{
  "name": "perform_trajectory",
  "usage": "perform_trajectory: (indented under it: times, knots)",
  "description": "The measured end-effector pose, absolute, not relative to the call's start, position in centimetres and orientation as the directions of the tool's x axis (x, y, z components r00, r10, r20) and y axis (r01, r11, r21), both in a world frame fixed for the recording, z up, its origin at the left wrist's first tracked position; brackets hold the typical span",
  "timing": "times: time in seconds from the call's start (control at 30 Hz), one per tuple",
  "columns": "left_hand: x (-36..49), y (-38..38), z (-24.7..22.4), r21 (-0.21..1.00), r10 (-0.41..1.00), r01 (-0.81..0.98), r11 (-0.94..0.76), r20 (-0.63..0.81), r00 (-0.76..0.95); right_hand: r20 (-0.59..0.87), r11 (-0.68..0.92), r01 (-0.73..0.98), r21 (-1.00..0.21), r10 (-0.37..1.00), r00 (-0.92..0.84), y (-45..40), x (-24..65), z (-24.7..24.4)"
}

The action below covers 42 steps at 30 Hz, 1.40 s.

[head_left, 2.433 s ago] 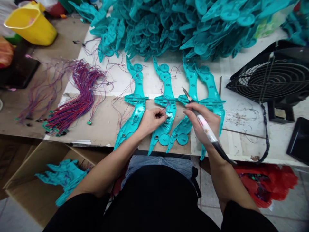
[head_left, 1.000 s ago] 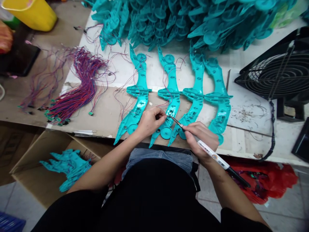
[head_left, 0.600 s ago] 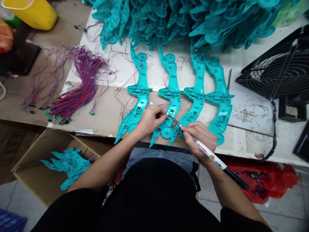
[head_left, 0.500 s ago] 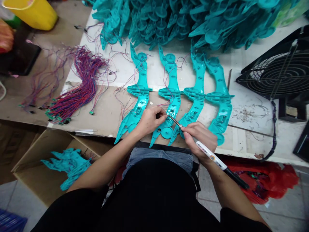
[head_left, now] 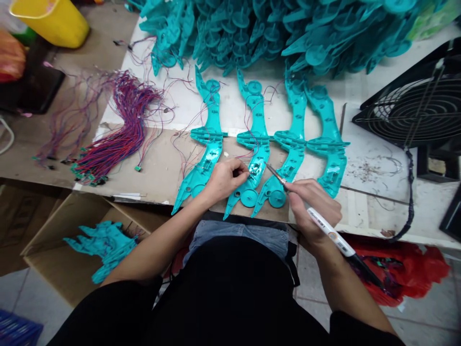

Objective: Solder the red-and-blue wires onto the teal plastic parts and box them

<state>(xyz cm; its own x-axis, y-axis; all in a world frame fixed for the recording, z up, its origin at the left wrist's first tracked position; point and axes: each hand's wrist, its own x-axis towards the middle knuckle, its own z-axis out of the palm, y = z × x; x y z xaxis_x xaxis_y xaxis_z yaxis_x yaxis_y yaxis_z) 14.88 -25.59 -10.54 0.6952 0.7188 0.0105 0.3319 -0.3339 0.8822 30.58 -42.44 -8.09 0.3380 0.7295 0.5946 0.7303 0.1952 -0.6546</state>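
Observation:
My right hand (head_left: 315, 206) is closed around the white handle of a soldering iron (head_left: 326, 226). The iron's metal tip points up and left, just right of the second teal plastic shell (head_left: 260, 158) from the left and apart from it. At that shell's left edge my left hand (head_left: 227, 178) is closed in a pinch; what lies between its fingertips is too small to make out. Thin red and blue wires (head_left: 248, 117) run along this shell, near my left fingers. To its left lies another teal shell (head_left: 212, 154), and more teal shells (head_left: 293, 154) lie to its right.
A bundle of red and blue wires (head_left: 126, 129) with green ends lies to the left. Teal parts (head_left: 252, 29) are heaped at the back. On the right stands a black fan (head_left: 414, 101). Below the table's left edge, a cardboard box (head_left: 54, 259) holds teal pieces.
My right hand has drawn the soldering iron to the right, its tip moving off the second shell. My left hand stays in its pinch at the same spot.

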Motion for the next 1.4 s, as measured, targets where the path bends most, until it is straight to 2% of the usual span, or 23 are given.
perform_trajectory:
  times: [0.13, 0.27, 0.4, 0.47, 0.53, 0.6, 0.67, 0.77, 0.87, 1.0, 1.2, 1.4]
  knots:
    - [15.0, -25.7, -10.4, 0.888, 0.727, 0.342, -0.307, -0.013, 0.686, 0.549, 0.055, 0.757, -0.651, 0.723, 0.420, -42.2, 32.4, -8.3]
    - [15.1, -25.7, -10.1, 0.878, 0.722, 0.359, -0.316, -0.023, 0.692, 0.480, -0.023, 0.869, -0.495, 0.826, 0.295, -41.1, 34.2, -9.0]
    - [15.0, -25.7, -10.1, 0.873, 0.705, 0.373, -0.316, -0.047, 0.707, 0.442, -0.028, 0.920, -0.390, 0.871, 0.214, -40.2, 34.9, -9.7]
    - [14.9, -25.6, -10.2, 0.872, 0.709, 0.382, -0.306, -0.059, 0.703, 0.440, -0.001, 0.927, -0.376, 0.880, 0.179, -39.9, 35.0, -9.9]
    - [14.9, -25.6, -10.2, 0.854, 0.754, 0.395, -0.339, -0.005, 0.657, 0.436, 0.035, 0.926, -0.375, 0.888, 0.144, -39.7, 35.1, -10.1]
    - [15.1, -25.8, -10.0, 0.780, 0.800, 0.453, -0.431, 0.099, 0.591, 0.437, 0.057, 0.928, -0.369, 0.891, 0.119, -39.5, 35.2, -10.2]
    - [15.7, -26.2, -9.7, 0.653, 0.809, 0.556, -0.515, 0.154, 0.568, 0.449, 0.057, 0.932, -0.359, 0.885, 0.119, -39.3, 35.5, -10.4]
    - [17.5, -27.3, -9.2, 0.491, 0.798, 0.669, -0.558, 0.096, 0.595, 0.482, 0.042, 0.933, -0.358, 0.864, 0.146, -39.3, 35.8, -10.7]
    - [19.7, -28.1, -8.9, 0.419, 0.788, 0.703, -0.575, 0.049, 0.614, 0.531, 0.028, 0.936, -0.351, 0.829, 0.174, -39.3, 35.9, -10.6]
    - [20.8, -28.3, -8.5, 0.446, 0.761, 0.677, -0.586, 0.015, 0.649, 0.578, 0.041, 0.943, -0.331, 0.799, 0.168, -39.3, 36.0, -10.4]
    - [16.0, -27.1, -5.8, 0.483, 0.750, 0.620, -0.618, 0.124, 0.650, 0.625, 0.121, 0.959, -0.257, 0.778, 0.069, -39.2, 36.5, -10.2]
    - [11.1, -23.0, -5.1, 0.454, 0.835, 0.725, -0.517, 0.079, 0.545, 0.627, 0.136, 0.972, -0.192, 0.779, 0.015, -38.8, 36.6, -9.9]
